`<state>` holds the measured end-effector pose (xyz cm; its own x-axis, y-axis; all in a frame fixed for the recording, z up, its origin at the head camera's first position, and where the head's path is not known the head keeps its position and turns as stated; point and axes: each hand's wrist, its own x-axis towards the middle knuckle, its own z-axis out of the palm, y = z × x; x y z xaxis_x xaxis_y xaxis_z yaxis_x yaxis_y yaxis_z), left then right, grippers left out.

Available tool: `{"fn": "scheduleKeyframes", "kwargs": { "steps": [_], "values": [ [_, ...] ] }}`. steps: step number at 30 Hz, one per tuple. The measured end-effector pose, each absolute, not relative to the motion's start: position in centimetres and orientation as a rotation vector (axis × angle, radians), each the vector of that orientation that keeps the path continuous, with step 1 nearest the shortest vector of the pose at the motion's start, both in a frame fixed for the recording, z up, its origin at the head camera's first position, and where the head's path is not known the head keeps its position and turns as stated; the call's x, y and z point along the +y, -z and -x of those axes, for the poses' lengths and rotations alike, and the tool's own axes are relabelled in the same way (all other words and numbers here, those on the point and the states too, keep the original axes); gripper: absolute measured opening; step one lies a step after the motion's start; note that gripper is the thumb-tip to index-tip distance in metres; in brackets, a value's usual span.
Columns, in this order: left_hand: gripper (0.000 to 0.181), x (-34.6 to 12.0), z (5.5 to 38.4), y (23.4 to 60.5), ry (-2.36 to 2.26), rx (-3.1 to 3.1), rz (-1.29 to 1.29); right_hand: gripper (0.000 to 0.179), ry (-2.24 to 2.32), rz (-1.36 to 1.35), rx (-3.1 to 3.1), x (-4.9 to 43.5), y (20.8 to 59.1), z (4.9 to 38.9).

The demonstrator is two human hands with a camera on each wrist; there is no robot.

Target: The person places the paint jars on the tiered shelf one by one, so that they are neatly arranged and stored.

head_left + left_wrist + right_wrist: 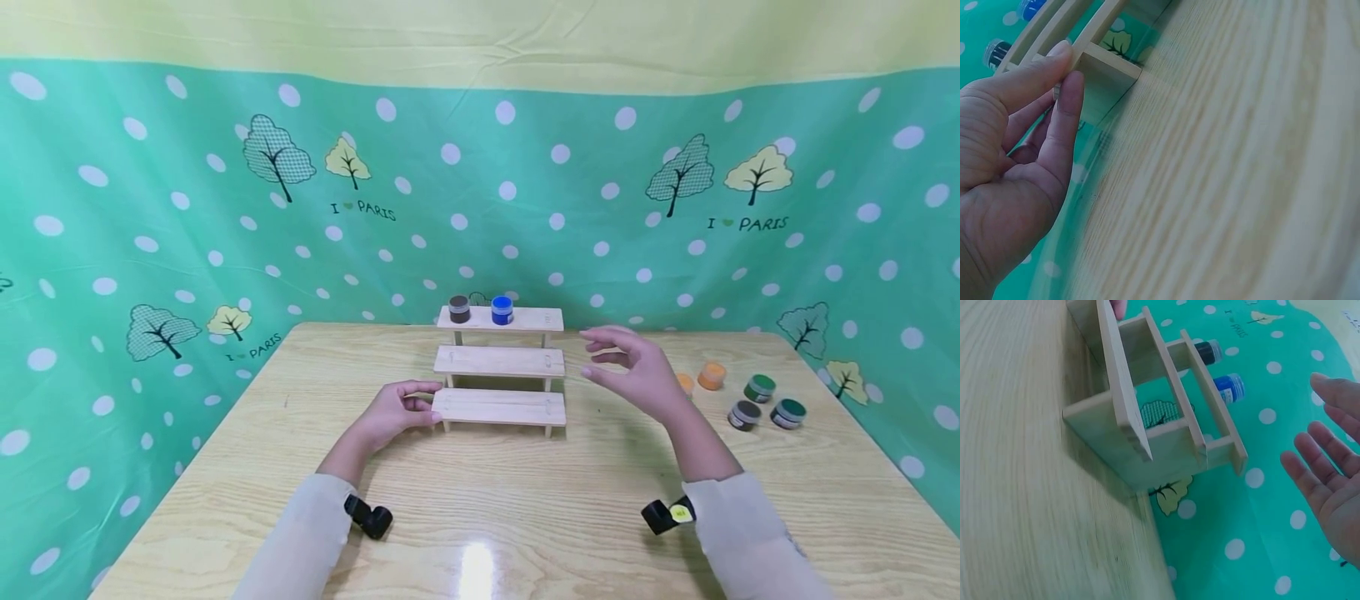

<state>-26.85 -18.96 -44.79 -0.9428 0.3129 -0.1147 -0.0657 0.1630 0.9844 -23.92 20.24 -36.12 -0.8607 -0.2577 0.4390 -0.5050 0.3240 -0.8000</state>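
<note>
At the left end of the lowest shelf [498, 407], pinching it with the left grip [396, 412], probably steadying the rack [517, 361], placed on the surface [480, 487] near its back edge. With the right grip [636, 371] wide and empty, just right of the rack, not touching; apparently at the step of filling it. For the next move, seemingly needing a reach to the loose jars [745, 415] at right, a narrower hold, and a level carry to a shelf. On the top shelf [536, 319], from left: a black jar [459, 310] and a blue jar [502, 312], upright, seemingly lidded, with colour inside. At right: two orange jars [712, 376], one partly hidden, two green jars [760, 387] and a second black jar [745, 415]; cannot tell how full.
</note>
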Motion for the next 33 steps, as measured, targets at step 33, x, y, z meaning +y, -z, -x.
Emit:
{"fn": "scheduleKeyframes", "kwargs": {
  "steps": [33],
  "values": [
    [0.058, -18.9, 26.9, 44.9, -1.833, 2.175, -0.225, 0.048, -1.39, -0.571, -2.435, 27.4, 37.2, 19.6]
  ]
}}
